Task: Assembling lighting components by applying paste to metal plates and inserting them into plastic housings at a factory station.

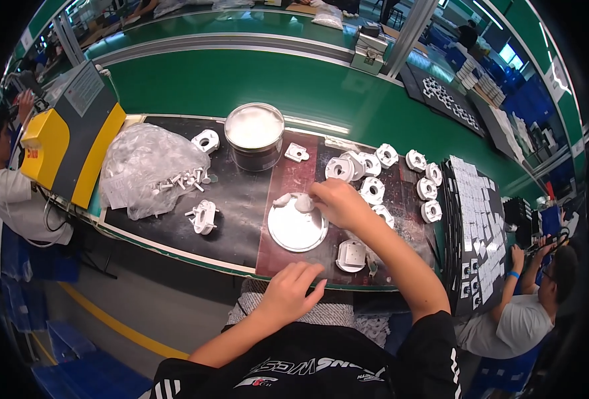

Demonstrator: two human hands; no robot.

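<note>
The right hand [338, 203] reaches over the far rim of a round metal lid [297, 229] lying flat on the workbench [241, 199], fingers curled and pinching a small white part [304, 203]; its long axis cannot be told. The left hand [291, 289] rests loosely open at the near bench edge, empty.

One tin [254, 135] of white paste stood on the surface [234, 199]. Right of the tin lay about nine round white housings [372, 190] in a cluster, though the arm hid some. One round metal lid [297, 229] lay below the tin, one clear bag [147, 169] of white pins left of it, and two more white parts [203, 217] near that bag.
</note>
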